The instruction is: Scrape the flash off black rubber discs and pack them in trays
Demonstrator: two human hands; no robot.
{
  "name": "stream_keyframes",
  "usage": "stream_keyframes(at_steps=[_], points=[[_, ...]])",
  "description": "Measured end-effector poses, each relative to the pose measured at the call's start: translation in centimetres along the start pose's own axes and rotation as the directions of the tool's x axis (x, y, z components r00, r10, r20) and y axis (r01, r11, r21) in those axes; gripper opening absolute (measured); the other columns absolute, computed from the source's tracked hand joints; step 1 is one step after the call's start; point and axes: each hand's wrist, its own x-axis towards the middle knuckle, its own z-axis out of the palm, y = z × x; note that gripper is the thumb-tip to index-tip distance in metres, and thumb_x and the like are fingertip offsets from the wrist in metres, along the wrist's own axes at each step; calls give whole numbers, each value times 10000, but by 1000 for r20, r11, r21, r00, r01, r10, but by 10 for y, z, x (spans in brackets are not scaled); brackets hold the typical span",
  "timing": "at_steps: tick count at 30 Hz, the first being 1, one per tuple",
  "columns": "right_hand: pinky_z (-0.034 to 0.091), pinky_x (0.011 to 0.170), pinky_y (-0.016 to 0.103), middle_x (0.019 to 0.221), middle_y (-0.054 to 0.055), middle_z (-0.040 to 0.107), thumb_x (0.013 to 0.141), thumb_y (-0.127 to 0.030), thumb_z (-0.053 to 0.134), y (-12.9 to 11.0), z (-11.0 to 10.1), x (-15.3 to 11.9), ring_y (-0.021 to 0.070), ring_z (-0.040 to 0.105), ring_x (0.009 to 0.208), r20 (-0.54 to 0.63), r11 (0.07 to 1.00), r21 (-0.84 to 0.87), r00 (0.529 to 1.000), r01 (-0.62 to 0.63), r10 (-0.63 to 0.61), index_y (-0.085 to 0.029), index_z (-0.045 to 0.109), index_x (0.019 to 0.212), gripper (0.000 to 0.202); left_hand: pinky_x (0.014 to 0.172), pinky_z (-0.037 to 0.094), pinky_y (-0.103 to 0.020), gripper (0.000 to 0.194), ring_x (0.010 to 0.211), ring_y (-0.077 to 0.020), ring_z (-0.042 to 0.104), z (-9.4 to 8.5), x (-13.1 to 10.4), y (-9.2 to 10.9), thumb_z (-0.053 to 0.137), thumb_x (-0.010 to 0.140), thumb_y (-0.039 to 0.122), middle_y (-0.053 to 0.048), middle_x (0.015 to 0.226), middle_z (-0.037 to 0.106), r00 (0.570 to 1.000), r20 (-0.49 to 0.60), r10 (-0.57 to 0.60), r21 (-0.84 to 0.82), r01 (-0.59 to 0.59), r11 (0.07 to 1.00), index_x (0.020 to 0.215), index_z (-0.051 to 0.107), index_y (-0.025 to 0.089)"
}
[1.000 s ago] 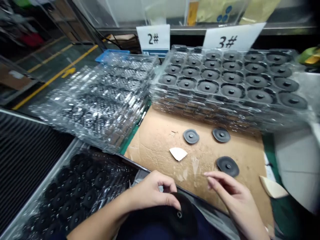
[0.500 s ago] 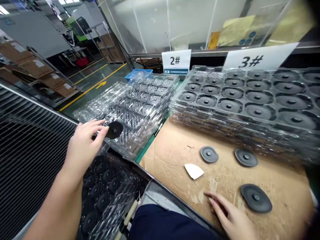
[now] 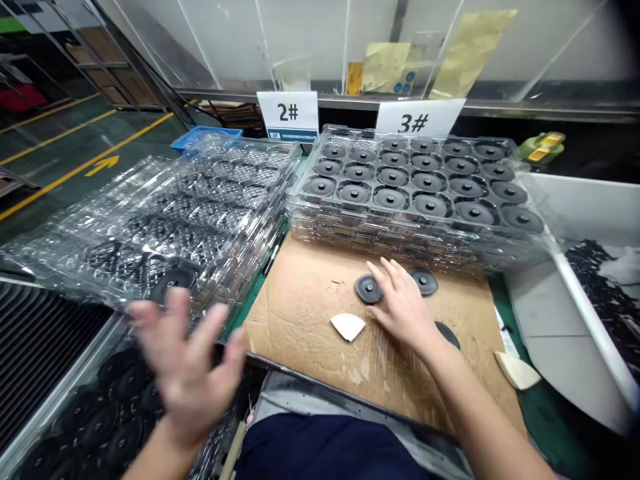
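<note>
My left hand (image 3: 193,360), blurred, is open with fingers spread, just in front of a black disc (image 3: 174,285) that lies in the near corner of the left clear tray stack (image 3: 220,220). On the cardboard (image 3: 295,307), my right hand (image 3: 400,300) reaches over with its fingertips at the edge of a dark round disc (image 3: 368,289). Whether it grips that disc is hard to tell. Another disc (image 3: 424,281) lies just beyond this hand, and a third (image 3: 447,335) is partly hidden by my forearm. A white wedge-shaped piece (image 3: 348,327) rests left of my right hand.
Stacked clear trays filled with dark discs (image 3: 390,200) stand behind the cardboard. A crate of black discs (image 3: 110,407) is at the lower left. At the right are a white bin (image 3: 565,320), a pale wedge (image 3: 518,371) and a green-yellow tool (image 3: 543,147).
The view has turned right. My left hand has let go of the black disc, which now lies in the left tray. My right hand has moved forward to the disc on the cardboard.
</note>
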Motion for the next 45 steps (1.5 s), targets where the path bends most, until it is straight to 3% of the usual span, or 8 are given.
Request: stream_keyframes(at_steps=[3, 5, 8, 10, 15, 30, 36, 45], points=[[306, 1002, 465, 1285, 132, 448, 840, -219, 456, 6, 5, 18, 311, 354, 1238, 66, 998, 58, 998, 15, -19, -177, 302, 1369, 552, 1122, 89, -444, 671, 1333, -250, 206, 28, -8, 27, 638, 662, 3, 133, 1429, 297, 980, 82, 180, -171, -164, 972, 1179, 504, 409], [350, 985, 434, 1246, 121, 488, 825, -236, 504, 1, 7, 13, 283, 435, 1177, 68, 996, 92, 998, 6, -12, -193, 311, 1360, 570, 1110, 163, -404, 439, 1298, -225, 298, 39, -6, 40, 591, 728, 42, 102, 1371, 404, 992, 90, -90, -425, 120, 897, 1015, 631, 372], [383, 984, 403, 1285, 107, 460, 753, -326, 632, -27, 5, -10, 251, 447, 1174, 78, 976, 218, 997, -28, 11, -227, 246, 1372, 737, 1042, 286, -452, 283, 1238, -264, 399, 49, 0, 55, 604, 768, 237, -8, 1330, 465, 722, 428, -543, -749, 620, 235, 1038, 603, 319], [379, 995, 391, 1309, 97, 438, 692, -398, 689, -54, 1, -25, 239, 422, 1197, 127, 936, 351, 992, -18, -28, -240, 234, 1372, 833, 985, 348, -468, 551, 1178, -305, 461, 56, 1, 60, 695, 665, 367, -85, 1301, 493, 541, 756, -369, -631, 752, -189, 1180, 505, 310], [296, 1040, 418, 1293, 94, 459, 689, -435, 687, -98, -1, -38, 250, 356, 1235, 161, 860, 505, 972, 67, -170, -228, 281, 1352, 804, 1020, 297, -347, 637, 1237, -275, 392, 65, -7, 57, 728, 638, 332, -113, 1314, 480, 344, 938, -31, -331, 870, -366, 1223, 489, 250], [280, 1017, 489, 1359, 96, 369, 787, -609, 446, -97, 20, -41, 304, 301, 1251, 73, 916, 397, 997, -55, 28, -231, 242, 1384, 735, 955, 408, -404, 453, 1105, -268, 538, 61, -21, 44, 592, 779, 326, -59, 1208, 578, 353, 933, 75, -203, 684, -700, 1218, 487, 281], [406, 850, 521, 1221, 125, 472, 847, -355, 484, -54, 46, -49, 307, 457, 1010, 0, 969, 7, 969, -246, 246, -252, 481, 1257, 422, 1019, 339, -387, 424, 1203, -295, 434, 60, -16, 33, 552, 807, 300, -83, 1291, 513, 374, 925, -68, -308, 634, -709, 1221, 462, 284], [476, 757, 366, 964, 96, 581, 907, -249, 359, -55, 49, -32, 205, 562, 856, 8, 954, 192, 972, -230, 233, -189, 497, 1199, 329, 1032, 336, -384, 527, 1206, -267, 440, 60, -7, 43, 531, 811, 335, -97, 1270, 531, 389, 907, -164, -389, 620, -681, 1308, 355, 301]])
